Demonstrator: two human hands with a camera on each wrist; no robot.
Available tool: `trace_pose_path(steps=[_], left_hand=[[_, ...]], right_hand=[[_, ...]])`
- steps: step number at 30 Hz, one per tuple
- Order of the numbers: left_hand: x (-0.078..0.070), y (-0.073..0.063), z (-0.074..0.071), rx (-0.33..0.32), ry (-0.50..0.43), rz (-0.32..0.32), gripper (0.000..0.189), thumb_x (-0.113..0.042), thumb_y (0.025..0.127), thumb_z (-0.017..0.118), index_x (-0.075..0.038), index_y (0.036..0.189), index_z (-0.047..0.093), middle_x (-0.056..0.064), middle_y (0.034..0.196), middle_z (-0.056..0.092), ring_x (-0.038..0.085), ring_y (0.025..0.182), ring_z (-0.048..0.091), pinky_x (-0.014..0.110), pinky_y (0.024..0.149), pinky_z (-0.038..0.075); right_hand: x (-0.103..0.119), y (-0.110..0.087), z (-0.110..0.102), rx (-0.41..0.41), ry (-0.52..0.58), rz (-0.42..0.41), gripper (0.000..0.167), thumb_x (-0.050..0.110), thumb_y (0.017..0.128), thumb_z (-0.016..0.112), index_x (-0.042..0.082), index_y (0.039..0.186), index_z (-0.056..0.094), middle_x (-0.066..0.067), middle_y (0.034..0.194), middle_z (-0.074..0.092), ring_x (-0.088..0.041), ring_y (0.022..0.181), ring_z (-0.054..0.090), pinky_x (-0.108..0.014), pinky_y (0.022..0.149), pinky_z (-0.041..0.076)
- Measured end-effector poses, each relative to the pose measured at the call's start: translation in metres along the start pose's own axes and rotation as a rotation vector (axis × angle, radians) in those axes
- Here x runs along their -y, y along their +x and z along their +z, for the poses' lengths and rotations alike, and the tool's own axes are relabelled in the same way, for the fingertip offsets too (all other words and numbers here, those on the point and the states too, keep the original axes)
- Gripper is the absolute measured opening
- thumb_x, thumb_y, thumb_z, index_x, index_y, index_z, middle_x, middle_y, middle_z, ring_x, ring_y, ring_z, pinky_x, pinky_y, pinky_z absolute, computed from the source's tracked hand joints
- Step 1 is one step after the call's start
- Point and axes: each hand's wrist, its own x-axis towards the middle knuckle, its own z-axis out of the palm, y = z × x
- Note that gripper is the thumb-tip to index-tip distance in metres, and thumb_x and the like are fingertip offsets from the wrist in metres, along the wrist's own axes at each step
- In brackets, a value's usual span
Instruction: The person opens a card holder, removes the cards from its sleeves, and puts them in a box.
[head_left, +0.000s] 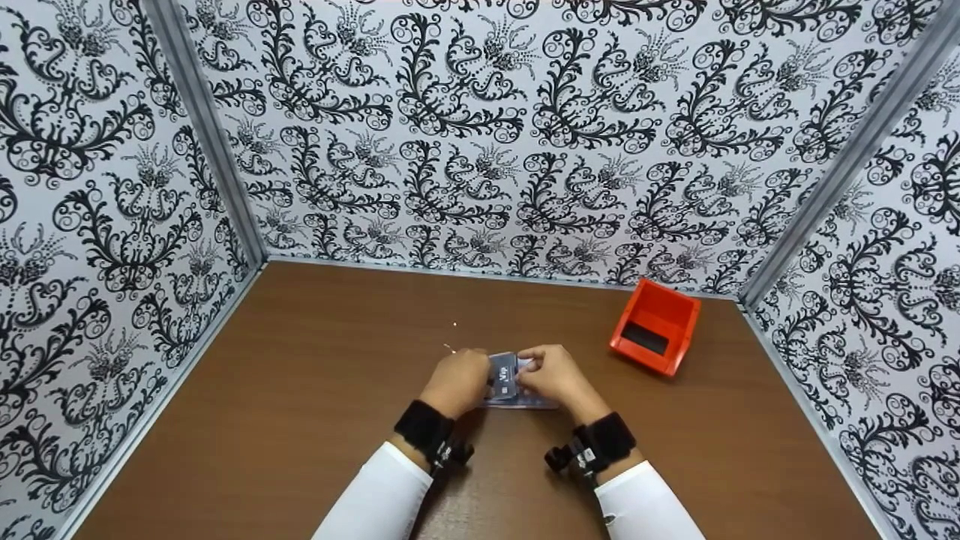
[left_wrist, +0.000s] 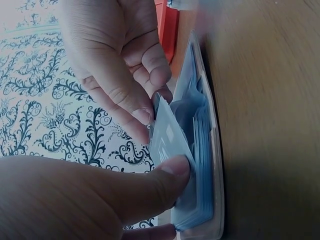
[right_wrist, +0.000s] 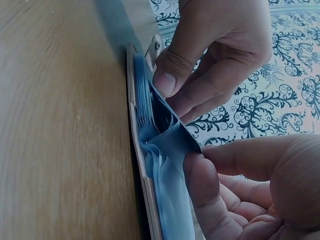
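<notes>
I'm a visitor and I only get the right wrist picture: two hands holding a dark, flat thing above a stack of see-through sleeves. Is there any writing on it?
Observer: Yes. In the head view the dark card shows pale lettering.
Visitor: Fun! Is anything standing nearby that my picture misses?
Observer: A red bin sits on the table, out to the right of the right hand and farther back.
Visitor: And what's farther up, past where my picture cuts off the hands?
Observer: Black wristbands, one on each side, just above the white sleeves in the head view.
</notes>
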Motion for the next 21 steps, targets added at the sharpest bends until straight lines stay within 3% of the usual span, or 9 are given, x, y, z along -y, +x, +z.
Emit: trace_pose_path(steps=[17,21], left_hand=[[0.0012,-0.0004,0.0029,-0.043,0.007,0.041,0.015,-0.009,0.085,0.09,-0.007,0.093,0.078,0.009,0.093,0.08,0.034,0.084,0.08,0.052,0.074,0.067],[0.0019,-0.0013,0.0037,-0.055,-0.002,0.049,0.014,-0.005,0.084,0.088,-0.007,0.092,0.077,0.01,0.092,0.08,0.035,0.083,0.079,0.052,0.073,0.067]], right_hand=[[0.0069,-0.0027,-0.0054,0.007,0.087,0.113,0.056,-0.005,0.085,0.08,-0.012,0.14,0.072,-0.016,0.094,0.084,-0.012,0.061,0.071,-0.025,0.059,0.062],[0.0064,-0.0042,-0.0042,0.01,0.109,0.125,0.05,-0.005,0.086,0.078,-0.011,0.135,0.075,-0.018,0.096,0.084,-0.013,0.062,0.07,-0.026,0.059,0.062]])
